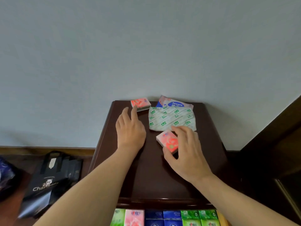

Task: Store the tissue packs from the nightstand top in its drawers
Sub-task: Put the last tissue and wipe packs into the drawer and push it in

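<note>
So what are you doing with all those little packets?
A person is clearing tissue packs off the nightstand. The right hand pinches a pink pack, while the left hand reaches, fingers straight, toward another pink pack near the wall. A green-printed pack and a blue and white pack wait on top. The open drawer below already holds coloured packs.

The dark wooden nightstand surface (pixel 162 173) is carrying two pink tissue packs (pixel 140 103) (pixel 167 141), a green-printed pack (pixel 171 119) and seemingly a wipes pack (pixel 175 103).
</note>
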`<state>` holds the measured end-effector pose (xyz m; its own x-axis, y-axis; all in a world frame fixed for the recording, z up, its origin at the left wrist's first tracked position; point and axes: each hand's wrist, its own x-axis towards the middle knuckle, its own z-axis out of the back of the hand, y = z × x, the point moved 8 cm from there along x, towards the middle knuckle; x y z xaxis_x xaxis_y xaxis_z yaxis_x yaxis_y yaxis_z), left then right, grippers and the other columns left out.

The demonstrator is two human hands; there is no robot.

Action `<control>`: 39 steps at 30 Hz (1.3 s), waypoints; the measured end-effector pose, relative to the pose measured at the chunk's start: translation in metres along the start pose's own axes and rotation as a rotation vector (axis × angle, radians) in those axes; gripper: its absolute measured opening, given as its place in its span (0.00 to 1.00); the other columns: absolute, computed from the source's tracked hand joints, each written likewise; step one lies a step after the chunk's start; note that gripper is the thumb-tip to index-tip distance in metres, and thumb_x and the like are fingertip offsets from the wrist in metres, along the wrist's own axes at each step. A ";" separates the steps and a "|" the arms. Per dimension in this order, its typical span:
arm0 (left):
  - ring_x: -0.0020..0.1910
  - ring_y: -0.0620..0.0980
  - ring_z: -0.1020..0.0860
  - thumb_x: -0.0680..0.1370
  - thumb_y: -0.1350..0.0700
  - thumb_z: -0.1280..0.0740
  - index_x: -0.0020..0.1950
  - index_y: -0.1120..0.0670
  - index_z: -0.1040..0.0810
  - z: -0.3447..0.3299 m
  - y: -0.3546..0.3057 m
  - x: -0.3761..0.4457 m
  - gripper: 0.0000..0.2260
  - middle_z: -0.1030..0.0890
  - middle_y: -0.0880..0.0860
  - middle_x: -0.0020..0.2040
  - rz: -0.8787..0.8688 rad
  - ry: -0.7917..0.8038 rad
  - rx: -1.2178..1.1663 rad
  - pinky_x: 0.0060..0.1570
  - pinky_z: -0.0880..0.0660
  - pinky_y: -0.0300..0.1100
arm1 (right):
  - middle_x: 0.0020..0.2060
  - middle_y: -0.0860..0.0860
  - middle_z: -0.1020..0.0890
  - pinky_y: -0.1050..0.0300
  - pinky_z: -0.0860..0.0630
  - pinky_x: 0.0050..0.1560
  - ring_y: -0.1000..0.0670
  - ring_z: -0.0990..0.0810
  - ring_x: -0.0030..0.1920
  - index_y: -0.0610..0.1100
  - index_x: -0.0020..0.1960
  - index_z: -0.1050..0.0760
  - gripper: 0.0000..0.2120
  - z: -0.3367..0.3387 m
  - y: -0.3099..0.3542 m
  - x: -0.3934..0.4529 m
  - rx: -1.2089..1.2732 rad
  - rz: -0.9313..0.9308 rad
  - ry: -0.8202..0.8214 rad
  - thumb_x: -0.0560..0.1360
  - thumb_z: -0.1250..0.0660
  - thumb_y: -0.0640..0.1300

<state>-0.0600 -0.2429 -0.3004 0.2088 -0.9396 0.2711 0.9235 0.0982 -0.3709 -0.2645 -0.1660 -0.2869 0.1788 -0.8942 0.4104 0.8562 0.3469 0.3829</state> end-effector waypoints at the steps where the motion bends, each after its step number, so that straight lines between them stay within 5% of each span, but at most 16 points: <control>1: 0.74 0.62 0.34 0.82 0.55 0.40 0.83 0.53 0.43 -0.003 -0.001 0.007 0.28 0.39 0.61 0.79 -0.022 -0.006 0.014 0.73 0.35 0.56 | 0.68 0.52 0.30 0.53 0.26 0.63 0.51 0.30 0.64 0.48 0.75 0.32 0.31 -0.002 -0.002 0.001 -0.042 -0.024 0.011 0.76 0.35 0.62; 7: 0.77 0.60 0.39 0.82 0.52 0.41 0.84 0.47 0.46 -0.016 -0.007 0.045 0.30 0.43 0.59 0.82 -0.111 -0.014 0.037 0.76 0.40 0.58 | 0.63 0.54 0.28 0.52 0.26 0.59 0.51 0.29 0.60 0.48 0.70 0.26 0.30 -0.007 -0.008 0.004 -0.151 -0.057 0.031 0.77 0.43 0.67; 10: 0.79 0.60 0.41 0.81 0.48 0.40 0.80 0.46 0.38 -0.020 -0.003 0.054 0.26 0.42 0.59 0.81 -0.082 -0.013 0.053 0.77 0.44 0.62 | 0.61 0.55 0.27 0.53 0.26 0.58 0.52 0.28 0.59 0.50 0.67 0.26 0.27 -0.009 -0.005 0.005 -0.150 -0.047 0.052 0.76 0.40 0.66; 15: 0.64 0.60 0.27 0.79 0.43 0.38 0.60 0.58 0.28 -0.002 0.001 0.046 0.20 0.25 0.57 0.63 -0.027 -0.197 0.071 0.67 0.32 0.59 | 0.57 0.57 0.26 0.52 0.27 0.57 0.52 0.26 0.57 0.52 0.65 0.29 0.24 -0.007 0.000 0.004 -0.084 -0.012 0.065 0.73 0.35 0.63; 20: 0.52 0.59 0.26 0.80 0.50 0.34 0.58 0.58 0.29 0.008 0.011 0.025 0.14 0.23 0.56 0.52 -0.034 -0.160 -0.077 0.52 0.29 0.51 | 0.58 0.58 0.24 0.53 0.28 0.60 0.53 0.26 0.59 0.52 0.67 0.30 0.26 -0.008 0.001 0.003 0.010 0.003 0.083 0.73 0.34 0.61; 28: 0.58 0.46 0.34 0.73 0.54 0.26 0.72 0.51 0.34 0.054 0.050 -0.103 0.30 0.27 0.49 0.64 0.168 -0.131 -0.486 0.60 0.38 0.42 | 0.57 0.55 0.21 0.49 0.28 0.62 0.50 0.24 0.58 0.50 0.67 0.28 0.23 -0.002 0.007 0.001 0.086 -0.002 0.125 0.77 0.30 0.61; 33: 0.62 0.43 0.33 0.73 0.56 0.24 0.75 0.47 0.34 0.084 0.060 -0.193 0.33 0.33 0.41 0.62 0.201 -0.099 -0.574 0.63 0.34 0.41 | 0.53 0.54 0.21 0.52 0.25 0.50 0.49 0.21 0.54 0.55 0.62 0.30 0.21 0.009 0.023 -0.028 0.244 -0.133 0.138 0.75 0.25 0.56; 37: 0.53 0.33 0.25 0.71 0.55 0.24 0.68 0.37 0.31 0.096 0.078 -0.253 0.30 0.36 0.36 0.58 0.305 -0.016 -0.733 0.48 0.29 0.23 | 0.53 0.59 0.21 0.59 0.23 0.53 0.57 0.20 0.52 0.65 0.71 0.32 0.31 0.017 0.067 -0.081 0.421 -0.146 0.178 0.73 0.22 0.51; 39: 0.50 0.31 0.24 0.71 0.55 0.23 0.63 0.36 0.31 0.102 0.087 -0.276 0.28 0.32 0.39 0.58 0.377 -0.007 -0.773 0.43 0.29 0.21 | 0.54 0.59 0.20 0.62 0.23 0.55 0.57 0.20 0.54 0.65 0.71 0.29 0.28 0.024 0.087 -0.111 0.489 -0.125 0.160 0.75 0.24 0.50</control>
<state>-0.0042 0.0587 -0.3175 0.4618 -0.8869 0.0128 0.3144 0.1502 -0.9373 -0.2220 -0.0297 -0.2793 0.1940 -0.9560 0.2201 0.5568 0.2920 0.7776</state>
